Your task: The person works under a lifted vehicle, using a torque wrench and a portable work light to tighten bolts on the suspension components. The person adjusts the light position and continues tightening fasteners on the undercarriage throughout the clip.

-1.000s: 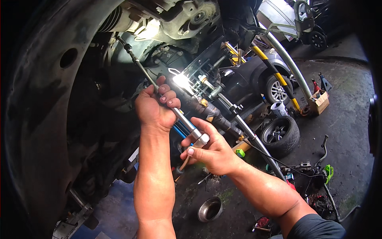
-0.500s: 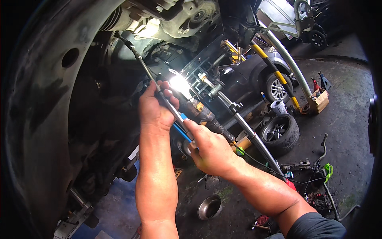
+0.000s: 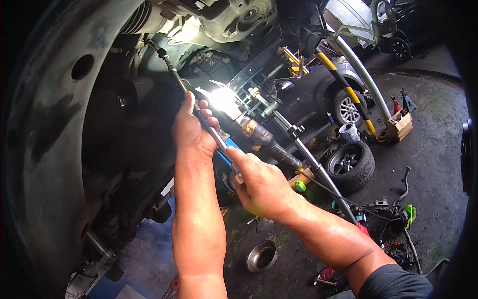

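A long metal socket extension bar (image 3: 173,72) slants up to the far left, its jointed upper end reaching into the vehicle's underside (image 3: 226,17). My left hand (image 3: 193,130) is wrapped around the middle of the bar, fingers curled. Lower down, my right hand (image 3: 266,185) closes on the bar's near end, thumb along the shaft. What sits inside that fist is mostly hidden. Whatever fastener the bar's far tip meets is too small and dark to make out.
A bright work light (image 3: 224,102) shines just right of my left hand. Beside it stands a metal pole jack (image 3: 313,162). A curved body panel (image 3: 45,149) fills the left. On the floor lie a tyre (image 3: 351,167), a metal bowl (image 3: 261,256) and loose parts.
Both hands keep their grip on the extension bar, with only a slight shift. The work light and the dark ribbed part beside it have moved a little in the view.
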A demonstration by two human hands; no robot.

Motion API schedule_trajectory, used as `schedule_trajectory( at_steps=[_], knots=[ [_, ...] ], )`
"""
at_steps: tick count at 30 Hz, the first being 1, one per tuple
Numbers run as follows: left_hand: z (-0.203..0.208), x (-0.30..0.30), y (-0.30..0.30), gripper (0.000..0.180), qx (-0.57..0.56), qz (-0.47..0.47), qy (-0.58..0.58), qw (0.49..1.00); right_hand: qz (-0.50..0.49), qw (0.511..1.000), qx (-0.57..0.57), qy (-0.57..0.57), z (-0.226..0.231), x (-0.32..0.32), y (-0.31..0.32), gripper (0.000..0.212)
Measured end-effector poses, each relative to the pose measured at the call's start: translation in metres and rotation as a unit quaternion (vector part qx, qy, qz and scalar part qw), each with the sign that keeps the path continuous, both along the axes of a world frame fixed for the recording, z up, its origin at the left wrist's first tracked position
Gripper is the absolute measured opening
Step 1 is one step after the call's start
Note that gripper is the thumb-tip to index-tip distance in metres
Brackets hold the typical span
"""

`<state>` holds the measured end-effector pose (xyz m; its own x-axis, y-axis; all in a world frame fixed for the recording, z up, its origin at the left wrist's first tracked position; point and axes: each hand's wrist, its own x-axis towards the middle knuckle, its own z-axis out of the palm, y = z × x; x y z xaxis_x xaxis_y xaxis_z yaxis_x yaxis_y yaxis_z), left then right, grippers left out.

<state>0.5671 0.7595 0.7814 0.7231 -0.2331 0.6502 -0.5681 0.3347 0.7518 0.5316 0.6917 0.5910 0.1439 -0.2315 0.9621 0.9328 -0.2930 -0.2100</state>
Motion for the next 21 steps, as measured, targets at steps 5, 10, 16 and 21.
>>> schedule_trajectory(
  at_steps=[5, 10, 16, 21],
  knots=[
    [-0.002, 0.002, 0.003, 0.023, -0.05, -0.072, 0.038, 0.995, 0.227, 0.973, 0.022, 0.036, -0.003, 0.002, 0.0, 0.064],
    [-0.004, 0.004, 0.008, 0.027, -0.049, -0.113, 0.064, 0.99, 0.124, 0.992, 0.0, 0.011, -0.002, -0.001, -0.003, 0.065],
    [-0.009, -0.005, -0.002, 0.024, -0.052, -0.036, 0.044, 0.997, 0.158, 0.987, 0.0, 0.016, -0.004, 0.0, -0.006, 0.066],
    [-0.011, -0.003, -0.005, 0.021, -0.036, 0.011, 0.007, 0.999, 0.214, 0.976, 0.015, 0.046, -0.007, 0.001, -0.005, 0.064]
  ],
)
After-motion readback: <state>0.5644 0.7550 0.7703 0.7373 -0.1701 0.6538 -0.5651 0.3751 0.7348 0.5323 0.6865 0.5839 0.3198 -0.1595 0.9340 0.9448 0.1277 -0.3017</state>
